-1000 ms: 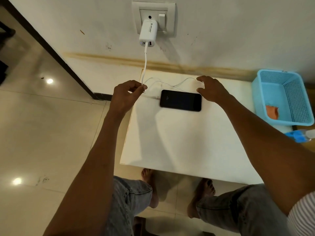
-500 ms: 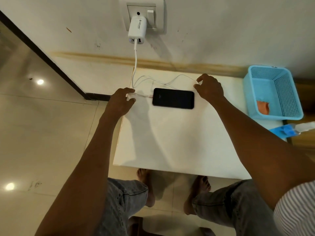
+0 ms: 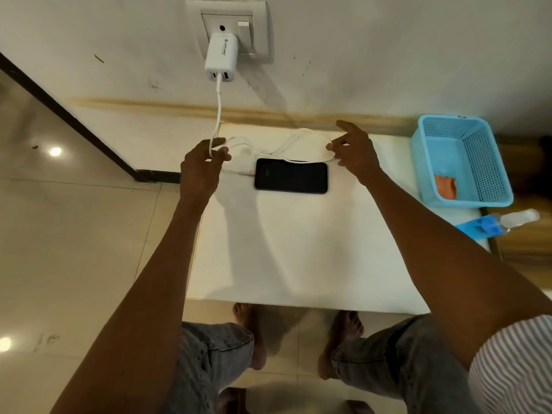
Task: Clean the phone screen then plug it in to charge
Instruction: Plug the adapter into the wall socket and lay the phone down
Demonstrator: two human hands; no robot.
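A black phone point(image 3: 291, 175) lies flat on the white table point(image 3: 292, 249), screen up and dark. The white cable point(image 3: 219, 112) hangs from a white charger point(image 3: 221, 59) in the wall socket point(image 3: 230, 23), and its plug sits in the phone's left end. My left hand point(image 3: 203, 167) pinches the cable just left of the phone. My right hand point(image 3: 354, 152) pinches a loop of the same cable at the phone's far right corner, forefinger stretched out. Slack cable loops lie between my hands.
A blue plastic basket point(image 3: 461, 162) with an orange cloth point(image 3: 445, 186) inside stands at the table's right end. A spray bottle point(image 3: 504, 222) lies in front of the basket. Tiled floor lies to the left, and my bare feet show under the table's near edge.
My left hand has lifted from beside the phone's plug up to the hanging cable. My right hand has raised a loop of cable off the table. The phone has stayed put.
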